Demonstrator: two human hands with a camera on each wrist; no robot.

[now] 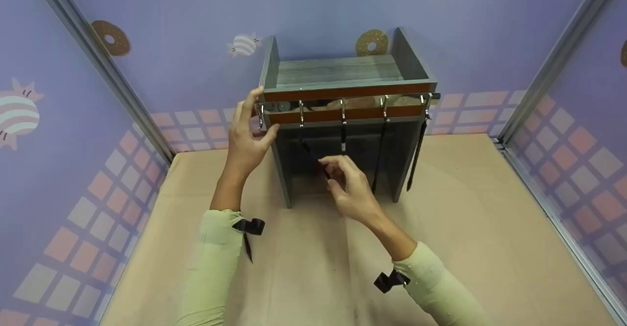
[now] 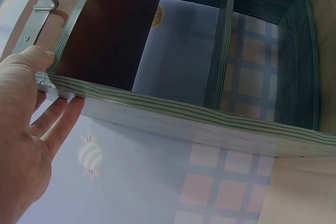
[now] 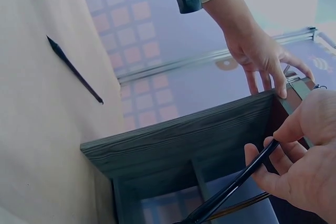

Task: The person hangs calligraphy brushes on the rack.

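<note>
A grey wooden shelf unit (image 1: 338, 71) stands on the table against the back wall, with a rail of metal hooks (image 1: 343, 115) across its front. My left hand (image 1: 247, 135) grips the unit's top left corner, thumb on the front edge (image 2: 173, 111) and fingers (image 2: 52, 121) along the outer side. My right hand (image 1: 332, 173) is in front of the open lower bay. It pinches a thin black strap (image 1: 306, 145) that slants down from a left hook. The right wrist view shows that strap (image 3: 236, 184) held between thumb and fingers (image 3: 273, 177), and the left hand (image 3: 260, 51) on the corner.
Other black straps (image 1: 417, 154) hang from hooks on the right half of the rail. Bare tan tabletop (image 1: 313, 267) lies in front. Purple patterned walls (image 1: 73, 144) close in on both sides and behind. A thin black strip (image 3: 73, 69) shows against the table in the right wrist view.
</note>
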